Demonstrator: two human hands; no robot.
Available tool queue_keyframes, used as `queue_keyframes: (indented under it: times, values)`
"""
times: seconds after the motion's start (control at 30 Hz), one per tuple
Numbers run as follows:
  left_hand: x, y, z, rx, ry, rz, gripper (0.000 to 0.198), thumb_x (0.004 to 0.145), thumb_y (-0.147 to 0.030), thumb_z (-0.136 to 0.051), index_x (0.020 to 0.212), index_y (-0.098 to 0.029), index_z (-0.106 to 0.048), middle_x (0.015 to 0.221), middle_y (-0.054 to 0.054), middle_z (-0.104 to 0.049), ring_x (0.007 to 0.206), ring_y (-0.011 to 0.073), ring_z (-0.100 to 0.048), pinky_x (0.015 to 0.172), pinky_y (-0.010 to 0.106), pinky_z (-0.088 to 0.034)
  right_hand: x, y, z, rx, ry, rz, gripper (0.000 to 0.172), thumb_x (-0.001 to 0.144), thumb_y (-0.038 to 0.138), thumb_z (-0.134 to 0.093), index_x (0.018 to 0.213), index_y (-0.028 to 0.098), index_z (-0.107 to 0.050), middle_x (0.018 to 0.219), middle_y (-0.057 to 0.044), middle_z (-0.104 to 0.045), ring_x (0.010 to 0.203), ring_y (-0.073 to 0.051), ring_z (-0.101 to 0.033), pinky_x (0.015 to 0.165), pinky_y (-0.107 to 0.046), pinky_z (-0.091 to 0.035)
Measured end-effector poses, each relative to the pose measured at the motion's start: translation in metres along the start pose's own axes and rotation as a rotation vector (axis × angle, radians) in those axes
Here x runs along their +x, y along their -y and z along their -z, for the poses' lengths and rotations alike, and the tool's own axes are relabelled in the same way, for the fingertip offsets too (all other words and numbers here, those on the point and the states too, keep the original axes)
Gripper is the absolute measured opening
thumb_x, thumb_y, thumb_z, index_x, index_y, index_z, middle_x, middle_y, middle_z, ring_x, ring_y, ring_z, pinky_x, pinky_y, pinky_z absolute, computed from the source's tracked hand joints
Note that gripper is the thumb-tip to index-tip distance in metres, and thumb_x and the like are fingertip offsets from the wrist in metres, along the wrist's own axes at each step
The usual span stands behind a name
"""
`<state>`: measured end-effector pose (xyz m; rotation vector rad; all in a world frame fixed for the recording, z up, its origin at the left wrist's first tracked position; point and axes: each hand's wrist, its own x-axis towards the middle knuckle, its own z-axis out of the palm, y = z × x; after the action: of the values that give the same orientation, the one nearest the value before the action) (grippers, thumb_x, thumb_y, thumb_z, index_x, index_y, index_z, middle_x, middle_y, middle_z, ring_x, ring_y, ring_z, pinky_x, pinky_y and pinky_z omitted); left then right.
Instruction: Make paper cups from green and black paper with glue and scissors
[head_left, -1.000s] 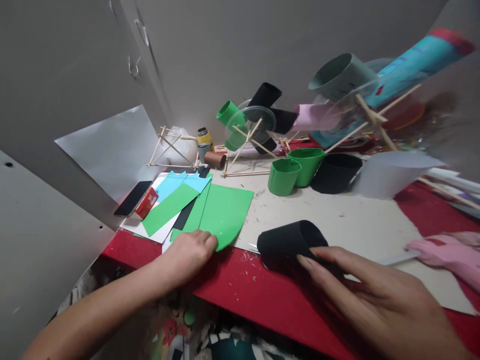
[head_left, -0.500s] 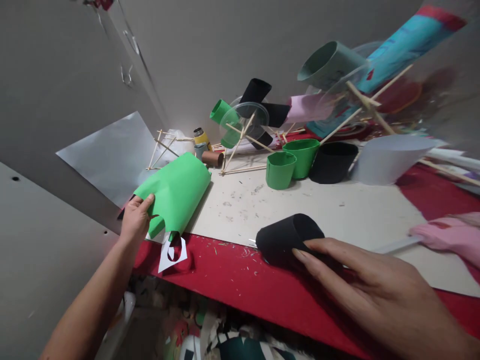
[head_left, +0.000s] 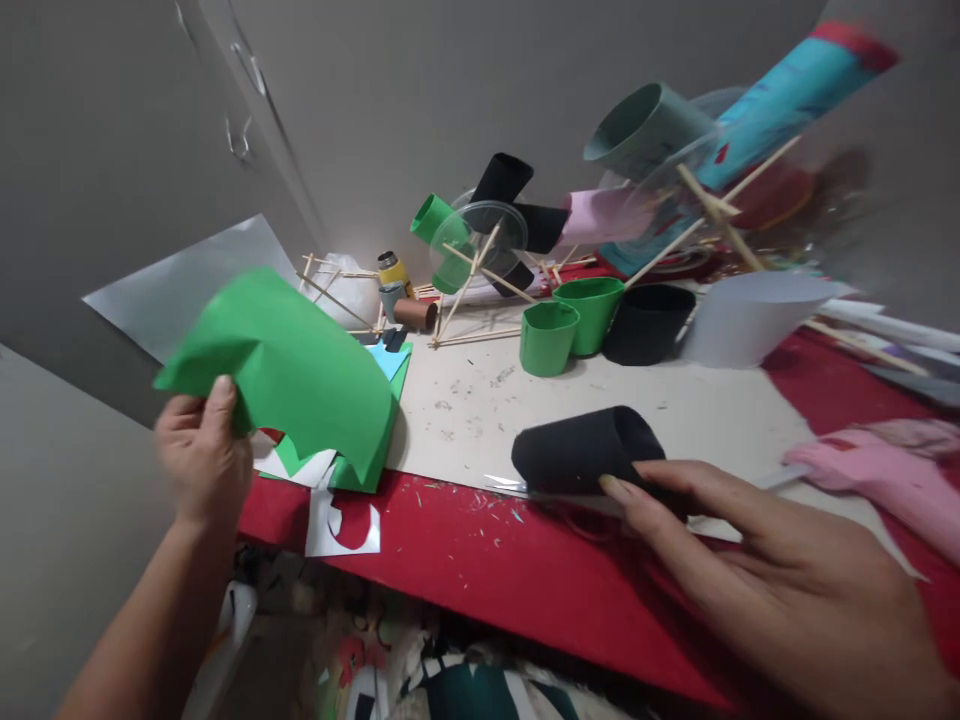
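Now, left hand point(head_left: 202, 450): grip pinching green sheet point(head_left: 292, 365), lifted farther left.
Blue paper point(head_left: 389, 361): showing again beyond the sheet, partly uncovered.
Right hand point(head_left: 780, 570): still pinching black tube point(head_left: 566, 452) at tabletop's point(head_left: 465, 570) near edge.

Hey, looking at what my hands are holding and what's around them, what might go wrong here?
The green sheet bows from the left hand, so it might crease. The black tube, pinched near its rim by the right hand, could get squashed. The white scrap lies near the front edge of the red surface and may get knocked off.
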<state>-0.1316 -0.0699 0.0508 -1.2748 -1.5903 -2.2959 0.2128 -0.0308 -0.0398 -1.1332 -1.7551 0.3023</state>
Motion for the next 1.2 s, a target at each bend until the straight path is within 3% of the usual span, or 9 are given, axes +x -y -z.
queue_keyframes:
  times: [0.1, 0.23, 0.37, 0.5, 0.6, 0.73, 0.83, 1.0, 1.2]
  values:
    - [-0.025, -0.020, 0.005, 0.376, 0.067, -0.384, 0.015, 0.080, -0.022, -0.072, 0.095, -0.021, -0.074, 0.092, -0.001, -0.076, 0.087, 0.0196, -0.070, 0.090, 0.038, -0.057, 0.000, 0.002, 0.007, 0.026, -0.118, -0.086, 0.025, 0.091, 0.047, -0.061, 0.090, 0.024, -0.070, 0.069, -0.001, -0.073, 0.047, -0.018, -0.061, 0.044, -0.031, -0.047]
    - [-0.056, -0.018, -0.006, 0.604, 0.684, -0.781, 0.046, 0.084, -0.007, -0.058, 0.125, -0.028, -0.065, 0.118, 0.002, -0.074, 0.101, 0.0224, -0.071, 0.093, 0.038, -0.057, -0.002, 0.004, 0.012, 0.154, -0.266, -0.217, 0.011, 0.091, 0.038, -0.066, 0.097, 0.028, -0.068, 0.074, -0.003, -0.070, 0.063, -0.024, -0.064, 0.062, -0.038, -0.052]
    - [-0.079, 0.011, -0.043, 0.699, 0.909, -0.942, 0.045, 0.090, -0.005, -0.046, 0.129, -0.018, -0.062, 0.122, 0.011, -0.071, 0.106, 0.0259, -0.069, 0.090, 0.041, -0.058, -0.010, 0.001, 0.013, 0.184, -0.299, -0.178, 0.011, 0.090, 0.033, -0.068, 0.100, 0.028, -0.067, 0.079, -0.003, -0.069, 0.068, -0.025, -0.064, 0.062, -0.038, -0.051]
    - [-0.095, 0.029, -0.074, 0.756, 1.112, -0.727, 0.039, 0.093, -0.008, -0.044, 0.128, -0.007, -0.061, 0.124, 0.021, -0.068, 0.106, 0.0317, -0.067, 0.083, 0.048, -0.059, -0.015, -0.006, 0.018, 0.083, -0.268, -0.088, 0.011, 0.089, 0.033, -0.069, 0.097, 0.026, -0.069, 0.079, -0.001, -0.072, 0.064, -0.021, -0.066, 0.057, -0.032, -0.051]
    - [-0.102, 0.026, -0.079, 0.555, 1.230, -0.443, 0.041, 0.097, -0.025, -0.049, 0.134, -0.009, -0.056, 0.127, 0.020, -0.067, 0.111, 0.0300, -0.065, 0.090, 0.047, -0.057, -0.011, -0.008, 0.024, 0.029, -0.172, 0.001, 0.011, 0.091, 0.035, -0.065, 0.093, 0.025, -0.068, 0.077, -0.001, -0.073, 0.061, -0.019, -0.068, 0.057, -0.029, -0.054]
    - [-0.107, 0.009, -0.071, 0.257, 1.160, -0.163, 0.041, 0.097, -0.036, -0.051, 0.134, -0.019, -0.056, 0.124, 0.013, -0.069, 0.108, 0.0228, -0.067, 0.093, 0.041, -0.055, -0.004, -0.002, 0.026, -0.014, -0.037, 0.188, 0.009, 0.093, 0.029, -0.059, 0.090, 0.023, -0.066, 0.076, -0.001, -0.075, 0.060, -0.018, -0.071, 0.057, -0.026, -0.057]
    - [-0.109, -0.006, -0.066, 0.158, 1.157, -0.153, 0.055, 0.091, -0.038, -0.062, 0.142, -0.024, -0.047, 0.130, 0.012, -0.065, 0.112, 0.0234, -0.064, 0.097, 0.042, -0.052, -0.001, 0.010, 0.024, 0.046, 0.088, 0.307, 0.009, 0.094, 0.022, -0.056, 0.090, 0.023, -0.065, 0.076, -0.002, -0.075, 0.059, -0.017, -0.070, 0.055, -0.025, -0.056]
    - [-0.111, -0.019, -0.065, 0.112, 1.423, -0.091, 0.092, 0.079, -0.039, -0.076, 0.154, -0.029, -0.025, 0.153, 0.012, -0.044, 0.137, 0.0275, -0.045, 0.112, 0.046, -0.040, 0.002, 0.033, 0.022, 0.127, 0.245, 0.469, 0.023, 0.098, 0.019, -0.045, 0.089, 0.024, -0.066, 0.075, -0.003, -0.075, 0.063, -0.018, -0.071, 0.058, -0.026, -0.056]
    - [-0.096, 0.001, -0.072, 0.197, 1.577, 0.005, 0.094, 0.075, -0.041, -0.079, 0.153, -0.026, -0.028, 0.157, 0.014, -0.038, 0.141, 0.0316, -0.040, 0.114, 0.049, -0.036, 0.003, 0.010, 0.027, 0.057, 0.123, 0.427, 0.009, 0.095, 0.021, -0.056, 0.097, 0.024, -0.064, 0.082, -0.001, -0.075, 0.066, -0.016, -0.072, 0.061, -0.022, -0.057]
